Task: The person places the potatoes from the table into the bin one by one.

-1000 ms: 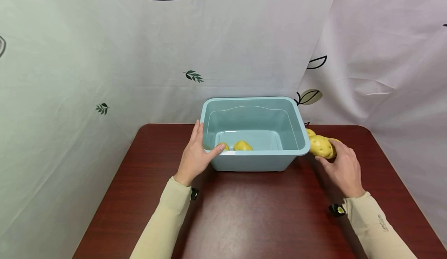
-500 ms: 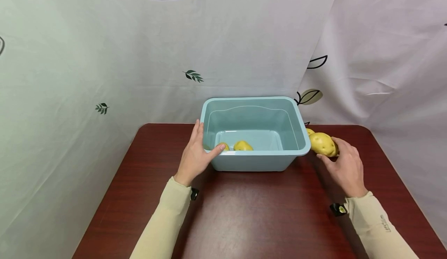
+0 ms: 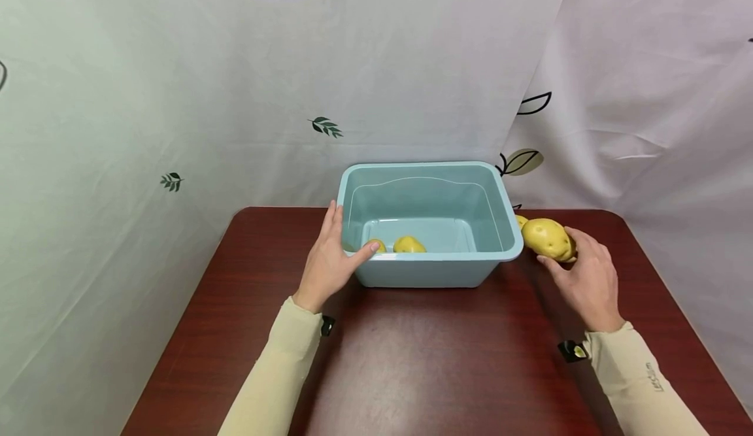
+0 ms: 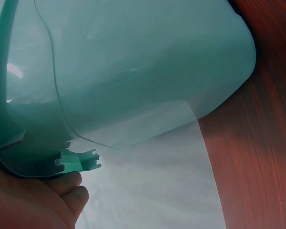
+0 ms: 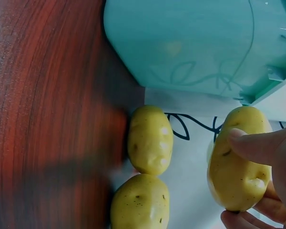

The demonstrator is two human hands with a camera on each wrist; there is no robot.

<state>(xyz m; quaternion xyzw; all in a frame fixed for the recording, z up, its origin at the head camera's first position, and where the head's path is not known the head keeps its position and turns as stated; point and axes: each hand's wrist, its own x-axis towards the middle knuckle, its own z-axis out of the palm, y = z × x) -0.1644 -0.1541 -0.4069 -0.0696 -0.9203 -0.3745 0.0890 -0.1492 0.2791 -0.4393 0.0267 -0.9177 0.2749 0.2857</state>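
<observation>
In my right hand [image 3: 588, 282] a yellow potato [image 3: 546, 238] is pinched between thumb and fingers, just right of the blue-green plastic basin [image 3: 435, 274]. The right wrist view shows the held potato [image 5: 238, 167] apart from two other potatoes; one potato [image 5: 150, 139] lies close by the basin wall, the other potato [image 5: 140, 202] touches it. My left hand [image 3: 329, 259] rests at the basin's near left corner, fingers straight along the side, thumb over the front rim. Inside the basin lie a potato [image 3: 408, 245] and a second potato [image 3: 379, 246], partly hidden by the thumb and rim.
The basin stands near the back edge of a dark red wooden table [image 3: 423, 357]. Behind the table hangs a pale cloth [image 3: 412, 63] with leaf prints, and it also runs down both sides.
My right hand has drawn the held potato slightly up and to the right, off the other potatoes beside the basin. The left hand and the basin have stayed in place.
</observation>
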